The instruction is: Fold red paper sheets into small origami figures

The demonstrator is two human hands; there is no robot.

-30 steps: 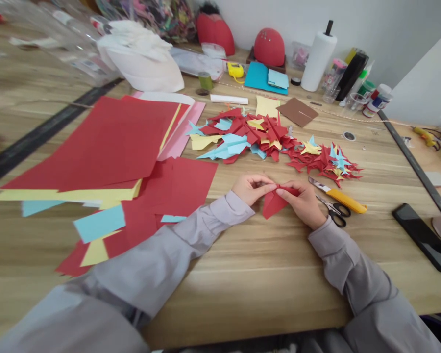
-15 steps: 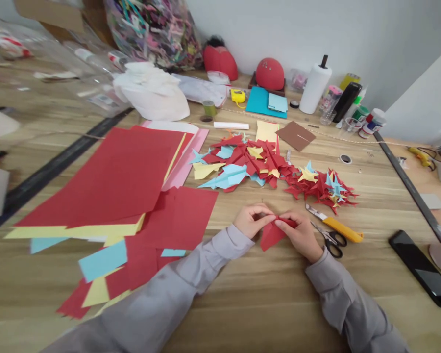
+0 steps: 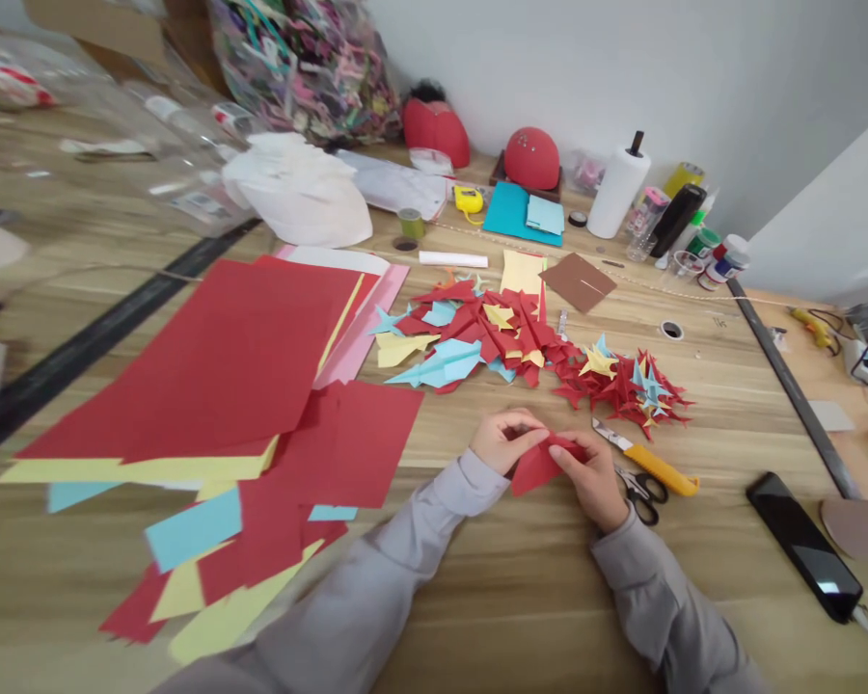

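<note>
The red paper (image 3: 533, 470), over the bench (image 3: 492, 602) between the left grip (image 3: 501, 443) and right grip (image 3: 594, 475), looks only part-folded, one broad panel slanting down open. Beyond both grips lie many folded pieces (image 3: 488, 339), seemingly done; left of the left grip, flat sheets (image 3: 209, 357) remain unfolded. The left grip pinches the paper's upper edge between thumb and fingers; the right grip pinches nearer its other end, thumb on top. They nearly meet, wrists angled inward, the knife (image 3: 660, 470) just right of the right grip.
</note>
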